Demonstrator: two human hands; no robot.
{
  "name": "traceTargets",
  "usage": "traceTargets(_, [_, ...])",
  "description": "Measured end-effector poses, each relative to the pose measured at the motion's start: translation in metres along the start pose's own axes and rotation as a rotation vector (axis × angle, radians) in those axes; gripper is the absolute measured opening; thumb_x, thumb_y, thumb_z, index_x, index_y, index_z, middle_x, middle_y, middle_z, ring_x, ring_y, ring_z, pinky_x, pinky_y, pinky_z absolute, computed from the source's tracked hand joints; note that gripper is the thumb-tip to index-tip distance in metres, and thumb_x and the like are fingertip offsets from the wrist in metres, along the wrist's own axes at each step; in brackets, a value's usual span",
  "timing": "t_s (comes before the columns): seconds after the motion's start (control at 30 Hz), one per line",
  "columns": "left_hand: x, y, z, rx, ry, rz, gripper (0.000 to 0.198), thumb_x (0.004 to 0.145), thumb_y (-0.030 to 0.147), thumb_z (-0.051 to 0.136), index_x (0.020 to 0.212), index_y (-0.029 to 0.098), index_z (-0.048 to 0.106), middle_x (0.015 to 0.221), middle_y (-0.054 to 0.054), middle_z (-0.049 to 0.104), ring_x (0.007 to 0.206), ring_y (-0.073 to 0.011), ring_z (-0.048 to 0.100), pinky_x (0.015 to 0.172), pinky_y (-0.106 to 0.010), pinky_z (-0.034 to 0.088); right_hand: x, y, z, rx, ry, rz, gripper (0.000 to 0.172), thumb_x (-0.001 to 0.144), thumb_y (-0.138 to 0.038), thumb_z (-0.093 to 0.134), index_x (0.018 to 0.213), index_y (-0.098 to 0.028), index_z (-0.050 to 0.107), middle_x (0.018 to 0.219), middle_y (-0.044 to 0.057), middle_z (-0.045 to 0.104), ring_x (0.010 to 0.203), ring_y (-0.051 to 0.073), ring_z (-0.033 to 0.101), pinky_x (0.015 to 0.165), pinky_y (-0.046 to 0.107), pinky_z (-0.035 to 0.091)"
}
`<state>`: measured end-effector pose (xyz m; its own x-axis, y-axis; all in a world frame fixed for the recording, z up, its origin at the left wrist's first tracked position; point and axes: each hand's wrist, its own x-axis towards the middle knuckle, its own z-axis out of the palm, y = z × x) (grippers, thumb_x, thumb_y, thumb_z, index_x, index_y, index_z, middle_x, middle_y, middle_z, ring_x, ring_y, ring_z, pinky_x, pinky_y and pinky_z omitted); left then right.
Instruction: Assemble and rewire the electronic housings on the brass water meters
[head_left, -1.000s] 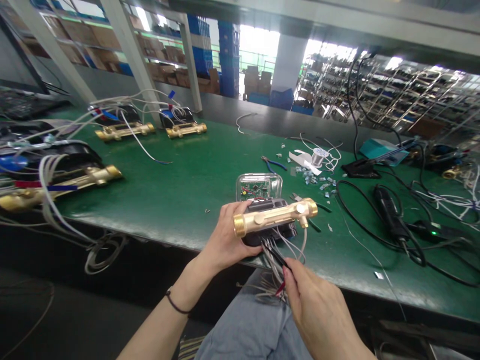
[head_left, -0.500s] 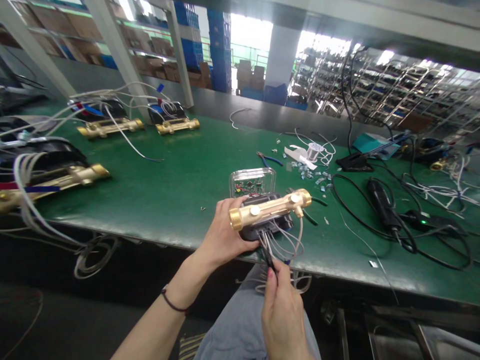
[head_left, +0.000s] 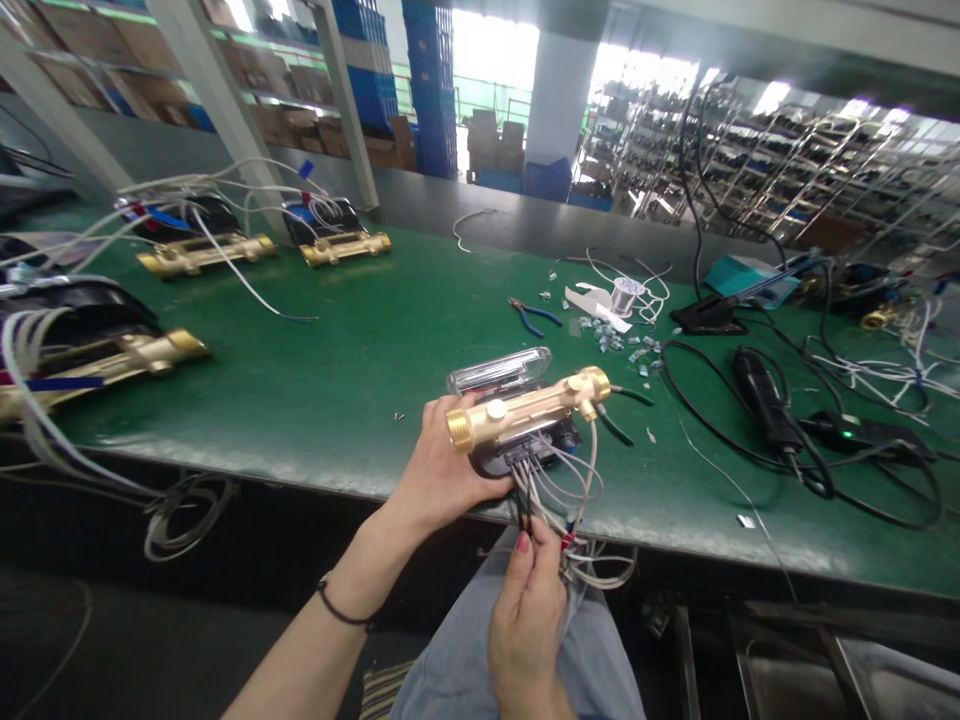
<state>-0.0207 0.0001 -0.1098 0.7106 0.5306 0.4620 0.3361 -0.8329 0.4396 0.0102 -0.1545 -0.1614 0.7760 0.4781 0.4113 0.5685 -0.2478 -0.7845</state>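
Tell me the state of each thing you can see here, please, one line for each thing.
Left hand: holding the meter from the side.
Right hand: pinching the wires.
Brass meter pipe: held in the air, lying across the housing.
Black housing: under the pipe, wires coming out of it.
Clear plastic cover: tilted, behind the pipe.
Wires: loose, hanging down.
Blue-handled pliers: lying on the green mat.
Black adapter: green light on.

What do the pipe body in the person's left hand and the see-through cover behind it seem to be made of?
The pipe body looks like polished brass: yellow metal with a bright sheen and cut threads at its end. The cover looks like clear plastic, showing glossy glints, though glass can't be ruled out by look alone.
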Motion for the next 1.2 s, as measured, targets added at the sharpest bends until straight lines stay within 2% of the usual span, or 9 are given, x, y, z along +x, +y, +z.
traceTargets(0.17, [-0.003,-0.001,0.003,-0.004,0.038,-0.023,0.066,0.058,0.035,0.076,0.118,0.021,0.053,0.125,-0.01,0.048,0.114,-0.0324,0.04,0.1,-0.05,0.037,0.001,0.003,0.002,-0.017,0.01,-0.06,0.03,0.101,-0.028,0.029,0.111,-0.012,0.051,0.095,0.017,0.07,0.086,0.023,0.07,0.068,0.029,0.056])
traceTargets(0.33, [-0.004,-0.002,0.004,-0.012,0.033,-0.041,0.061,0.058,0.039,0.076,0.113,0.022,0.056,0.124,-0.009,0.048,0.114,-0.0324,0.04,0.1,-0.05,0.038,0.013,0.001,-0.025,-0.208,-0.211,-0.212,0.036,0.101,-0.025,0.029,0.128,-0.009,0.046,0.117,0.018,0.064,0.104,0.026,0.065,0.077,0.035,0.057])
traceTargets(0.47, [-0.003,0.0,0.002,-0.012,0.029,-0.027,0.058,0.058,0.038,0.076,0.112,0.023,0.057,0.126,-0.009,0.048,0.114,-0.0328,0.041,0.1,-0.051,0.037,0.022,-0.01,-0.038,-0.403,-0.233,-0.346,0.039,0.1,-0.021,0.025,0.127,-0.003,0.047,0.11,0.02,0.067,0.074,0.027,0.071,0.05,0.033,0.056])
traceTargets(0.57, [-0.003,0.001,0.001,-0.04,0.025,-0.039,0.061,0.058,0.037,0.077,0.113,0.022,0.057,0.127,-0.01,0.048,0.116,-0.0332,0.04,0.102,-0.052,0.036,0.03,-0.016,-0.044,-0.47,-0.242,-0.4,0.04,0.1,-0.018,0.023,0.128,-0.003,0.047,0.105,0.018,0.069,0.067,0.026,0.071,0.044,0.031,0.052])
traceTargets(0.73, [-0.003,0.001,0.0,-0.023,0.017,-0.036,0.056,0.06,0.039,0.076,0.111,0.023,0.06,0.125,-0.009,0.049,0.114,-0.033,0.04,0.1,-0.05,0.038,0.036,-0.017,-0.042,-0.433,-0.286,-0.289,0.04,0.101,-0.025,0.021,0.112,-0.007,0.055,0.062,0.007,0.067,0.043,0.026,0.062,0.036,0.031,0.043])
traceTargets(0.87, [-0.003,0.001,0.001,0.004,0.029,0.016,0.053,0.06,0.038,0.076,0.108,0.024,0.061,0.128,-0.007,0.047,0.112,-0.0319,0.041,0.098,-0.049,0.039,0.026,-0.013,-0.029,-0.265,-0.228,-0.152,0.038,0.101,-0.027,0.022,0.114,-0.008,0.052,0.083,0.015,0.07,0.066,0.026,0.07,0.053,0.03,0.051])
traceTargets(0.97, [-0.004,0.001,0.001,0.002,0.032,-0.024,0.056,0.059,0.038,0.076,0.11,0.023,0.059,0.126,-0.008,0.048,0.113,-0.0322,0.041,0.1,-0.049,0.038,0.017,-0.008,-0.018,-0.163,-0.15,-0.102,0.036,0.101,-0.03,0.025,0.117,-0.009,0.051,0.097,0.018,0.069,0.086,0.026,0.069,0.067,0.032,0.053])
traceTargets(1.1, [-0.006,0.0,-0.003,-0.037,-0.001,-0.022,0.058,0.061,0.039,0.077,0.114,0.023,0.056,0.126,-0.008,0.047,0.115,-0.0317,0.04,0.101,-0.049,0.037,0.006,-0.001,-0.001,-0.103,-0.009,-0.119,0.03,0.1,-0.027,0.032,0.115,-0.009,0.052,0.098,0.018,0.068,0.086,0.024,0.069,0.066,0.028,0.054])
traceTargets(1.2, [-0.007,-0.003,-0.004,-0.069,0.002,0.003,0.071,0.062,0.038,0.077,0.125,0.023,0.048,0.125,-0.009,0.046,0.114,-0.0306,0.039,0.1,-0.049,0.038,0.0,0.005,0.012,-0.13,0.09,-0.183,0.028,0.1,-0.023,0.034,0.115,-0.009,0.051,0.099,0.019,0.068,0.09,0.024,0.069,0.07,0.029,0.056])
